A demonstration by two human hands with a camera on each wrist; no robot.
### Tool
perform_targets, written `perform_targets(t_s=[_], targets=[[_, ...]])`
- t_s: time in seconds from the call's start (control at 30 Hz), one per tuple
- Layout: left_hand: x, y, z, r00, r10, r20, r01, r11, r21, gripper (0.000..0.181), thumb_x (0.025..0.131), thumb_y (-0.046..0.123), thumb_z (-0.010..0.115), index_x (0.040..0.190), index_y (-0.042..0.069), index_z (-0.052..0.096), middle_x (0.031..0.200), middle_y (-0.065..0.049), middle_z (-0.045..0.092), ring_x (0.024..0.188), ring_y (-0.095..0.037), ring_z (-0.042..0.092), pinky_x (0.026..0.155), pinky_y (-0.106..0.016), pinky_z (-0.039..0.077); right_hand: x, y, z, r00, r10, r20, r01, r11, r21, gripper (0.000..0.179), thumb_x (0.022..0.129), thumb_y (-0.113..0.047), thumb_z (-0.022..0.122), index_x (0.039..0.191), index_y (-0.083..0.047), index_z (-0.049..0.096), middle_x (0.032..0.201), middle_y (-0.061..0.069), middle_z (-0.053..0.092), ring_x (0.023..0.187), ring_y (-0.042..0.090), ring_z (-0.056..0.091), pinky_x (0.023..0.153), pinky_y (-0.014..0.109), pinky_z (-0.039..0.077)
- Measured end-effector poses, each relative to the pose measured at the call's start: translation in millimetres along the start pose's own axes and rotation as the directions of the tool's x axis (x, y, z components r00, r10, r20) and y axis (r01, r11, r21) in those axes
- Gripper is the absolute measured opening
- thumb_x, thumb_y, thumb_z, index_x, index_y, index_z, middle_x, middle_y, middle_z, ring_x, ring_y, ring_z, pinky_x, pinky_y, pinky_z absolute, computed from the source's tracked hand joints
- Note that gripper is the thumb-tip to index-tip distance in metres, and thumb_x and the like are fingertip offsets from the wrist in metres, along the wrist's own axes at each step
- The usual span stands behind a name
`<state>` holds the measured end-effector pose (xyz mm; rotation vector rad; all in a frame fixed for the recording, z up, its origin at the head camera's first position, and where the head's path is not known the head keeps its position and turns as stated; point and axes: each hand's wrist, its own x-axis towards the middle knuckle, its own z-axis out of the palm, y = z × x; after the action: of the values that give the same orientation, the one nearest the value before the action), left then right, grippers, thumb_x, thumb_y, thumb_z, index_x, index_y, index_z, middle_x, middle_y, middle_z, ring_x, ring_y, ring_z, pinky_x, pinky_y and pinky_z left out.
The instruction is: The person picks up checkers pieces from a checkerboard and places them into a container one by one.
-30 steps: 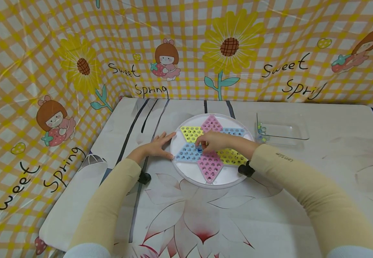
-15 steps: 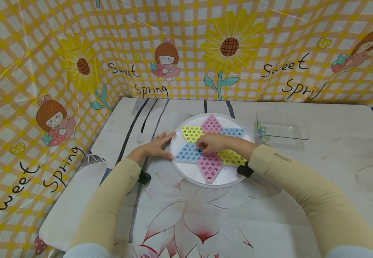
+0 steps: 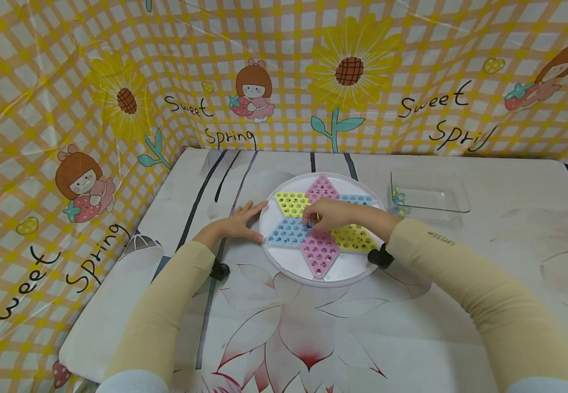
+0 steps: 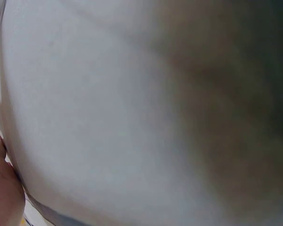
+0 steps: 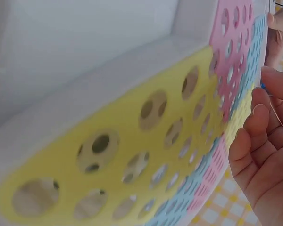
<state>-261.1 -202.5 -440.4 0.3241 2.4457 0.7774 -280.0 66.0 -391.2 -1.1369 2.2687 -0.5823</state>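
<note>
A round white Chinese checkers board (image 3: 284, 261) with a pink, yellow and blue star of holes lies on the table in the head view. Over its middle, my right hand (image 3: 332, 214) pinches a blue marble (image 3: 309, 225) between thumb and index finger. In the right wrist view the blue marble (image 5: 263, 86) shows only in part at the fingertips, close to the board. I cannot tell whether it touches a hole. My left hand (image 3: 238, 224) lies with fingers spread, its fingertips and thumb touching the board's left rim. Only part of that hand (image 4: 5, 190) shows in the left wrist view.
Right of the board stands a clear plastic box (image 3: 438, 208) with several greenish and clear marbles (image 3: 399, 201) at its left end. A checked yellow cloth (image 3: 293, 82) hangs behind the table. A white piece with dark lines (image 3: 141, 245) is at the left edge.
My right hand has shifted slightly to the right with the blue marble, from the blue section towards the board's centre. My left hand has stayed at the rim.
</note>
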Motion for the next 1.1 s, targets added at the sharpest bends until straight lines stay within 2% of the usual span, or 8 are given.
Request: perform_targets(t_s=[0.1,0.3,0.57,0.77,1.1], targets=[[0.1,1.1,-0.1,1.000,-0.009,-0.002,0.009,1.000,-0.006,0.099,0.054,0.054,0.067,0.130,0.043,0.005,0.139,0.000,-0.011,0.123,-0.027,-0.015,0.093,-0.055,0.000,-3.7,0.8,-3.9,1.000,0.017,-0.007,-0.017,1.000,-0.023,0.014,0.076,-0.010,0.055,0.090,-0.010,0.058,0.071,0.000,0.049,0.066,0.012,0.042,0.058,0.023,0.036],[-0.7,2.5,-0.8,1.000,-0.002,-0.005,0.002,1.000,0.003,0.097,0.057,0.052,0.067,0.130,0.042,0.005,0.139,-0.002,-0.010,0.124,-0.028,-0.014,0.093,-0.055,0.001,-9.4,6.0,-10.5,0.999,0.038,-0.019,-0.038,0.999,0.004,0.013,0.076,-0.010,0.056,0.089,-0.010,0.057,0.072,0.000,0.049,0.067,0.014,0.042,0.059,0.024,0.037],[-0.7,2.4,-0.9,1.000,-0.003,-0.001,0.003,1.000,0.010,0.097,0.056,0.054,0.066,0.130,0.042,0.004,0.139,-0.002,-0.010,0.124,-0.029,-0.014,0.094,-0.055,0.001,-16.7,16.3,-16.1,0.999,0.004,-0.045,-0.003,1.000,0.007,0.010,0.075,-0.010,0.058,0.086,-0.009,0.057,0.071,0.000,0.049,0.067,0.014,0.043,0.059,0.025,0.038],[-1.4,2.3,-1.2,1.000,-0.002,0.004,0.002,1.000,0.017,0.097,0.057,0.054,0.066,0.131,0.041,0.003,0.139,-0.003,-0.011,0.124,-0.030,-0.013,0.093,-0.056,0.001,-24.8,22.1,-21.3,0.996,0.057,-0.071,-0.058,0.998,-0.019,0.010,0.076,-0.015,0.058,0.086,-0.013,0.057,0.073,-0.001,0.050,0.068,0.014,0.044,0.060,0.025,0.038],[-1.6,2.2,-0.3,1.000,-0.003,0.004,0.003,1.000,-0.001,0.098,0.056,0.054,0.066,0.131,0.041,0.004,0.139,-0.001,-0.012,0.123,-0.028,-0.015,0.093,-0.055,0.000,-38.6,34.8,-28.8,0.992,0.102,-0.080,-0.103,0.995,-0.011,0.015,0.077,-0.015,0.058,0.091,-0.011,0.056,0.074,0.001,0.048,0.071,0.015,0.043,0.061,0.026,0.037]])
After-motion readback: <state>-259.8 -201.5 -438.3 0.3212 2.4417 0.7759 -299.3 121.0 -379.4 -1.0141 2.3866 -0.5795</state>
